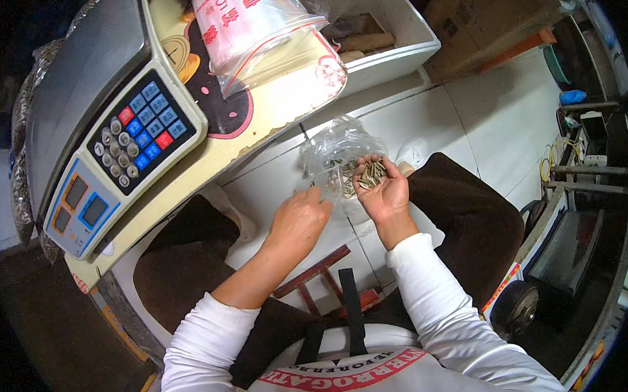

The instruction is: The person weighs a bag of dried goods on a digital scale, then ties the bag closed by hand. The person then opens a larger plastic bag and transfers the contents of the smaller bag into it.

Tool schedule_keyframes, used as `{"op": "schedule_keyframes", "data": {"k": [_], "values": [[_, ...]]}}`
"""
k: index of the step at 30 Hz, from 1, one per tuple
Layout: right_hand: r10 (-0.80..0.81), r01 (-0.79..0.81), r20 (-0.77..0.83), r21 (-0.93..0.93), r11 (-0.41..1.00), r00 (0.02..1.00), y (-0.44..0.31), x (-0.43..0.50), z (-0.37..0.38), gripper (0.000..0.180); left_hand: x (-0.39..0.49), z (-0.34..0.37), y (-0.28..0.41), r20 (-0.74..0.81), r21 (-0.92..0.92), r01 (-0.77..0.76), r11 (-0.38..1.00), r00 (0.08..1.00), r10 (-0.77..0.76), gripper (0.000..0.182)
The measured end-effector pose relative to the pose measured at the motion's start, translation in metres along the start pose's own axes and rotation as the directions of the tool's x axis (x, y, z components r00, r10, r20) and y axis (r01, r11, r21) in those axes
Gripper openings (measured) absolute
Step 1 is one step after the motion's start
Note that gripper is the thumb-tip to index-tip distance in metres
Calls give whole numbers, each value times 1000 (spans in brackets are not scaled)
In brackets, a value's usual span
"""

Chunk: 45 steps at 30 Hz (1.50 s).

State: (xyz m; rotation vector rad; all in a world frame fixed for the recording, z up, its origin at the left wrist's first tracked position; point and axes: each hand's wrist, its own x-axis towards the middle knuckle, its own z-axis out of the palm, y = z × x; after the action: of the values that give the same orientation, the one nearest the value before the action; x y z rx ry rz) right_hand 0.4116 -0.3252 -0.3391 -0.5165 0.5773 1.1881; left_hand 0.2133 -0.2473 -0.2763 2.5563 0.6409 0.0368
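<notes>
Striped sunflower seeds (372, 174) lie heaped in my right hand (387, 196), which is palm up with its fingers curled around them. More seeds show through a clear plastic bag (342, 135) just beyond and to the left of that palm. My left hand (300, 218) is at the bag's near left side, back of the hand up and fingers drawn together. Its fingertips are partly hidden, and whether they pinch the bag's edge or a seed cannot be made out.
A digital scale (121, 137) stands on a yellow table (286, 98) at left, beside a bag of plastic bags (252, 22). Behind are a white foam box (392, 64) and a cardboard box (489, 21). A red wooden frame (319, 274) lies between my legs; metal shelving (588, 179) lines the right.
</notes>
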Motion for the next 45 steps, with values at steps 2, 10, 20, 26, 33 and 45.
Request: {"op": "schedule_keyframes", "data": {"k": [2, 10, 20, 26, 33, 45], "values": [[37, -35, 74, -19, 999, 997, 5, -5, 4, 24, 1, -1, 4, -20, -10, -11, 1000, 1000, 11, 8], [-92, 185, 251, -379, 907, 964, 39, -7, 10, 27, 4, -2, 7, -28, -19, -24, 1000, 999, 23, 7], [-143, 460, 449, -759, 461, 882, 44, -17, 21, 49, 8, -6, 7, -32, -23, -4, 1000, 999, 4, 7], [-173, 574, 557, -815, 74, 812, 51, -22, 17, 44, 10, -3, 3, -64, -23, -6, 1000, 998, 5, 7], [-391, 552, 606, -794, -253, 693, 14, 12, 12, 29, 6, -18, 6, -26, -50, 24, 998, 999, -25, 9], [-86, 150, 424, -494, -857, 902, -89, 137, -55, 55, -3, -41, -2, -54, -55, 88, 995, 994, -91, 7]]}}
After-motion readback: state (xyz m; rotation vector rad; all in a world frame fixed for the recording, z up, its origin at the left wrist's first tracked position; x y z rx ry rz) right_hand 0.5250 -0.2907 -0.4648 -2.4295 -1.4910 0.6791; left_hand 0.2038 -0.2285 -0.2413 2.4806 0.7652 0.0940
